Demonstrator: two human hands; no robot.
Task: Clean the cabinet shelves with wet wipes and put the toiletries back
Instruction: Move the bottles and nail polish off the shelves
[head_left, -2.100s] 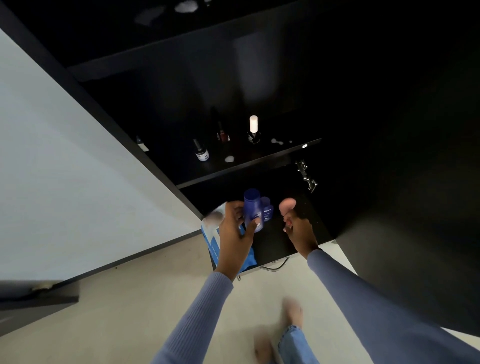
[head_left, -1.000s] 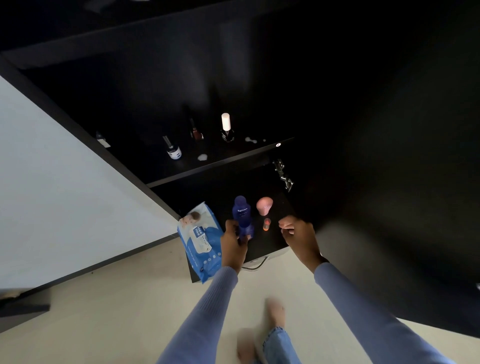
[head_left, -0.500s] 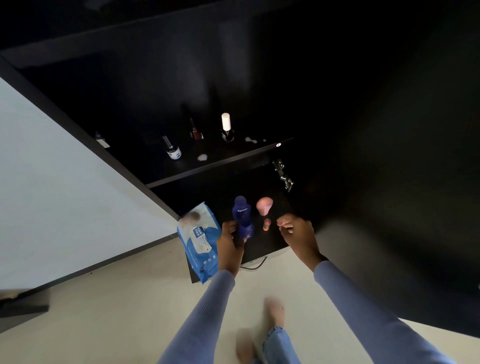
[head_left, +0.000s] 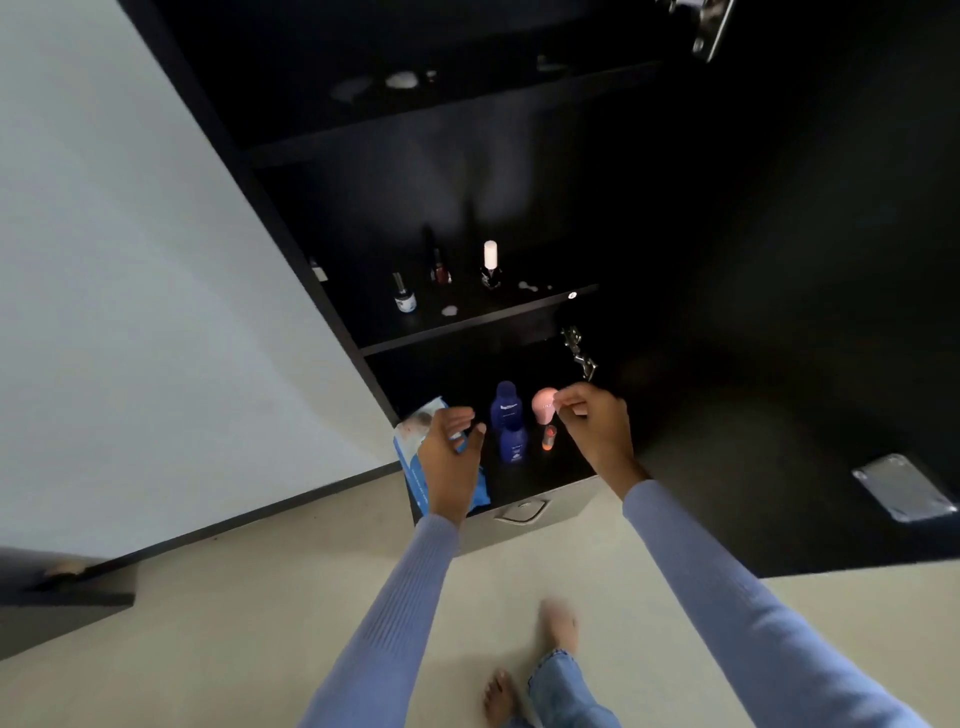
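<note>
Left hand (head_left: 451, 457) has let go of the blue bottle (head_left: 505, 411), fingers spread; right hand (head_left: 592, 423) fingers loosely curled, empty, beside pink sponge (head_left: 544, 405) at 3 o'clock of the bottle; a careless brush could topple it

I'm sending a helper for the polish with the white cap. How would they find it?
Look in the open black cabinet, on the middle shelf above the blue bottles. Three small polish bottles stand there; take the rightmost. It alone has a tall white cap, while the other two have dark caps.
</note>
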